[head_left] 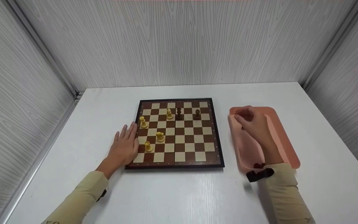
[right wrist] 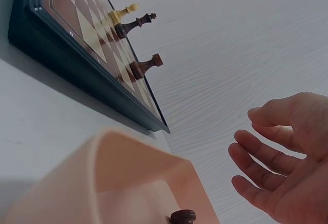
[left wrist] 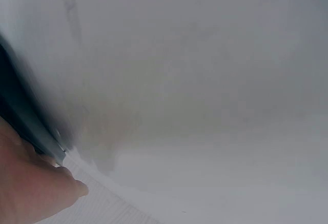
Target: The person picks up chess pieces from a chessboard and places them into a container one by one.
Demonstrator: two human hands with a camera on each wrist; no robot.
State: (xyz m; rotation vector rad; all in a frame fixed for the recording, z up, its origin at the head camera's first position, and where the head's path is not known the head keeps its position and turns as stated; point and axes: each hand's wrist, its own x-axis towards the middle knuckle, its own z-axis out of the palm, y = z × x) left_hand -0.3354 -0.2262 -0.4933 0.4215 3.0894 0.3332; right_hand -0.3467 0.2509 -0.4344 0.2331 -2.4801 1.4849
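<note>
- We saw the left hand (head_left: 125, 146) at left of centre in the head frame, palm down with its fingers extended and slightly apart, resting against the left edge of the chessboard (head_left: 185, 140).
- We found the right hand (head_left: 256, 124) at centre right, above the salmon-pink tray (head_left: 248, 151); its fingers curved loosely, and we saw nothing between them in the right wrist frame.
- Inside the tray we saw a dark chess piece (right wrist: 183, 216), at the lower centre of the right wrist frame.
- The chessboard lay at the middle of the head frame on the white counter (head_left: 179, 193).
- On its left half we noted a tall light piece (head_left: 143, 122), a light rook (head_left: 148, 146), a light knight (head_left: 160, 137) and a light bishop (head_left: 169, 114), all upright.
- We saw a dark king (head_left: 179, 114) just beside the bishop and a dark rook (head_left: 197, 114) toward the board's upper right, both upright.
</note>
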